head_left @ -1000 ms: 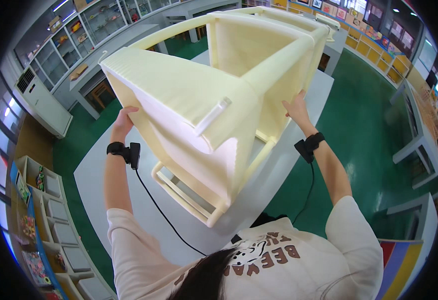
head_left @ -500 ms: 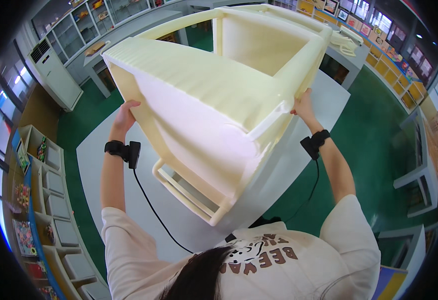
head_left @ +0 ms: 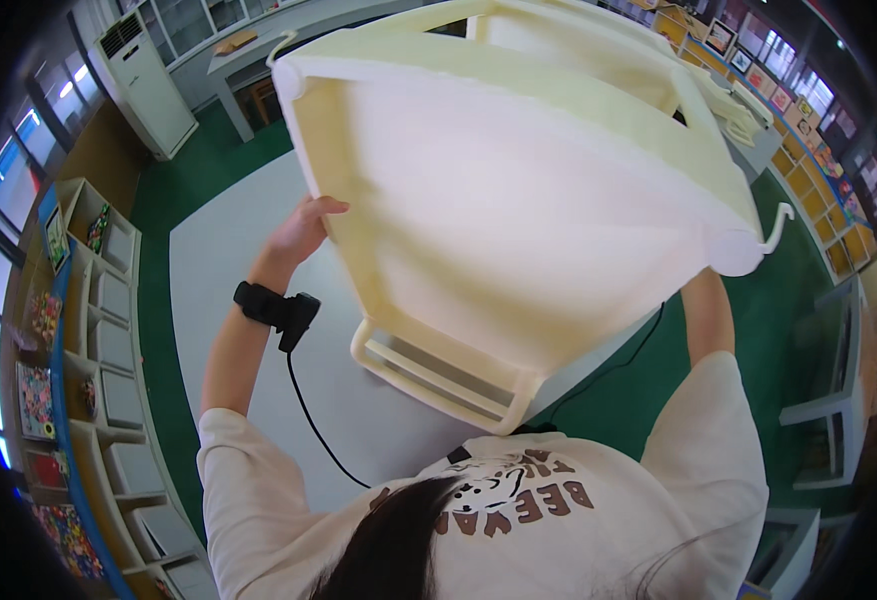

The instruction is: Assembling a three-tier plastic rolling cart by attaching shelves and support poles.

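Observation:
A large cream plastic shelf cart (head_left: 518, 200) is lifted and tilted over the table, its broad, shallow tray face turned toward me. My left hand (head_left: 303, 230) grips the tray's left rim, thumb over the edge and fingers behind it. My right forearm (head_left: 708, 315) reaches up behind the cart's right corner, and the cart hides my right hand. A bar handle (head_left: 438, 385) sticks out at the cart's lower end, close to my chest. One small hook (head_left: 780, 228) juts from the right corner, another hook (head_left: 283, 45) from the upper left.
A pale grey table (head_left: 228, 250) lies beneath the cart. Low shelves (head_left: 108, 350) with white bins line the left, and a white floor-standing air conditioner (head_left: 148, 85) is at the far left. Grey stools (head_left: 838, 400) are on the right. A black cable hangs from my left wrist device (head_left: 283, 310).
The cart has swung round and risen to the right, so its tray face shows more fully. My right hand has gone behind it. My left hand has moved right and slightly forward.

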